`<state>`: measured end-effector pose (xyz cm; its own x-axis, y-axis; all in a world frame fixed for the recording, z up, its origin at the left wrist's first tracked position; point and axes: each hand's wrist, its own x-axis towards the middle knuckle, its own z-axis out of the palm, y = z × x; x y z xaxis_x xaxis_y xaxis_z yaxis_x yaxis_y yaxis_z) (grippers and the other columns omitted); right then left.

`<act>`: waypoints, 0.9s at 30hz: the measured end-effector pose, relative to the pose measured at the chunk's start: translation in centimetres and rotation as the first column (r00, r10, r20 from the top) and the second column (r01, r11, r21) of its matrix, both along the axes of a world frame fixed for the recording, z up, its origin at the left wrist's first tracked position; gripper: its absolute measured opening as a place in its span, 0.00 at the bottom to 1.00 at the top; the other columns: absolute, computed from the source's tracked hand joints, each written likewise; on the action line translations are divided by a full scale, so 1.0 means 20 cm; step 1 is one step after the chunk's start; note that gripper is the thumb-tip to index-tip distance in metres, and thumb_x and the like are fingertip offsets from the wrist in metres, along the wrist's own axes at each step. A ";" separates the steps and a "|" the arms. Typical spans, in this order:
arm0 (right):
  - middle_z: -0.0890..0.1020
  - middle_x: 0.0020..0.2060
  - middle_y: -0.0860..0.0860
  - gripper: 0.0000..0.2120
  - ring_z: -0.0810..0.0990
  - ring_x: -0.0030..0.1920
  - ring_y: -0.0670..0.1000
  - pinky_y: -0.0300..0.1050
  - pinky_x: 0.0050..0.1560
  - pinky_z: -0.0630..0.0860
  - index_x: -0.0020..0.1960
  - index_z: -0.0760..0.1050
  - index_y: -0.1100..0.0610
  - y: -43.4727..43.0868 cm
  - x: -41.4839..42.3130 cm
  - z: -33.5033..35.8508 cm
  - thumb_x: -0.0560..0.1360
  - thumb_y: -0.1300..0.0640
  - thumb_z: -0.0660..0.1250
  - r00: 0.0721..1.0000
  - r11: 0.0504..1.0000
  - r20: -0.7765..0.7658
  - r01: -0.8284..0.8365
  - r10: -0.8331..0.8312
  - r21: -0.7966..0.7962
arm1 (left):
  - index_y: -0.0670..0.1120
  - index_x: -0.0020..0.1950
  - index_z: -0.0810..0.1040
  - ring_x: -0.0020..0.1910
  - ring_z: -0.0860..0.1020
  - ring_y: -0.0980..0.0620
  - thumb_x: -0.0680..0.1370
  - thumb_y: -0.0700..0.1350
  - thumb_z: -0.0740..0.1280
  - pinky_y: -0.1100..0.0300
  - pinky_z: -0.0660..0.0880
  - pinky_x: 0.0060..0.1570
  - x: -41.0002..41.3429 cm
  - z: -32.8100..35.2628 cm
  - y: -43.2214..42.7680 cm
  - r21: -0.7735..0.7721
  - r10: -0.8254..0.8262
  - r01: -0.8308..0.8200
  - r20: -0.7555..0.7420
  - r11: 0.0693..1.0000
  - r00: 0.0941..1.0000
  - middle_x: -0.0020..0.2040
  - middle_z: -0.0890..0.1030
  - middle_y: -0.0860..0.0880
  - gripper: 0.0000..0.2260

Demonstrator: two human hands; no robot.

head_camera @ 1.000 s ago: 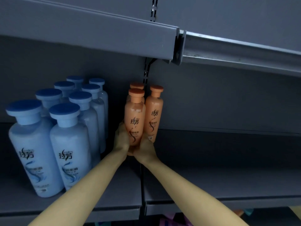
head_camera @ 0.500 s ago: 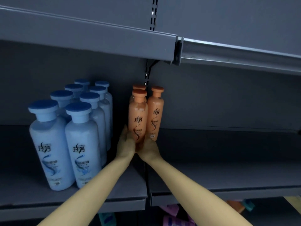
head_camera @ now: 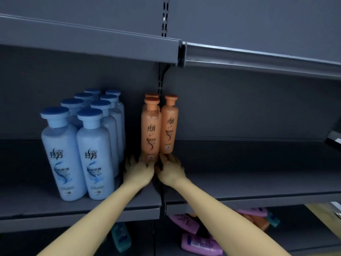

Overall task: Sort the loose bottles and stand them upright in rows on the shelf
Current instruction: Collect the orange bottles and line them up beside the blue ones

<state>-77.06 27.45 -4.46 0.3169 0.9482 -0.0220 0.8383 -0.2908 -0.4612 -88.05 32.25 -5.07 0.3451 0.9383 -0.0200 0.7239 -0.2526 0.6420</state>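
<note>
Three orange bottles stand upright near the shelf's centre seam: a front one [head_camera: 151, 126], one to its right [head_camera: 169, 124], and one behind showing only its cap [head_camera: 151, 95]. My left hand [head_camera: 138, 172] lies on the shelf with its fingers stretched against the base of the front orange bottle. My right hand [head_camera: 170, 170] lies beside it, fingertips reaching the foot of the right orange bottle. Several light-blue bottles [head_camera: 62, 154] stand in two rows to the left.
The grey shelf [head_camera: 249, 182] runs to the right of the orange bottles. An upper shelf edge [head_camera: 92, 39] hangs overhead. Below, loose bottles lie on their sides: purple [head_camera: 201, 244], teal [head_camera: 120, 237] and orange [head_camera: 258, 221].
Both hands have slid down from around the front orange bottle's middle to its base, fingers now stretched out. The bottle stays standing on the shelf.
</note>
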 end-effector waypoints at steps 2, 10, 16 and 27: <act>0.50 0.77 0.52 0.27 0.48 0.75 0.62 0.65 0.72 0.51 0.77 0.50 0.46 -0.04 0.01 0.01 0.80 0.46 0.54 0.999 0.998 0.030 -0.011 0.013 -0.066 | 0.54 0.78 0.49 0.76 0.47 0.40 0.81 0.57 0.48 0.45 0.50 0.73 -0.01 0.02 -0.04 -0.001 0.014 -0.014 -0.086 1.000 0.996 0.78 0.50 0.42 0.25; 0.46 0.77 0.54 0.29 0.45 0.76 0.61 0.65 0.72 0.49 0.77 0.48 0.48 -0.23 0.07 0.07 0.80 0.44 0.53 0.997 0.983 0.077 -0.008 0.022 -0.184 | 0.50 0.76 0.58 0.75 0.50 0.40 0.81 0.57 0.48 0.44 0.53 0.70 0.02 0.08 -0.24 0.041 0.029 -0.018 -0.270 0.999 0.962 0.77 0.51 0.41 0.24; 0.48 0.77 0.55 0.28 0.46 0.76 0.61 0.65 0.71 0.50 0.77 0.50 0.50 -0.44 0.13 0.07 0.80 0.45 0.53 0.994 0.983 0.094 -0.040 0.057 -0.177 | 0.51 0.76 0.56 0.75 0.49 0.41 0.81 0.57 0.49 0.44 0.54 0.69 0.07 0.05 -0.45 0.082 0.034 -0.009 -0.305 0.997 0.952 0.77 0.53 0.43 0.24; 0.48 0.77 0.56 0.28 0.45 0.76 0.61 0.64 0.71 0.50 0.77 0.50 0.52 -0.85 0.16 0.03 0.80 0.46 0.53 0.989 0.978 0.090 -0.097 0.115 -0.187 | 0.50 0.76 0.56 0.76 0.47 0.42 0.81 0.57 0.49 0.43 0.53 0.70 0.11 0.00 -0.87 0.094 0.068 -0.042 -0.298 0.995 0.952 0.77 0.51 0.42 0.25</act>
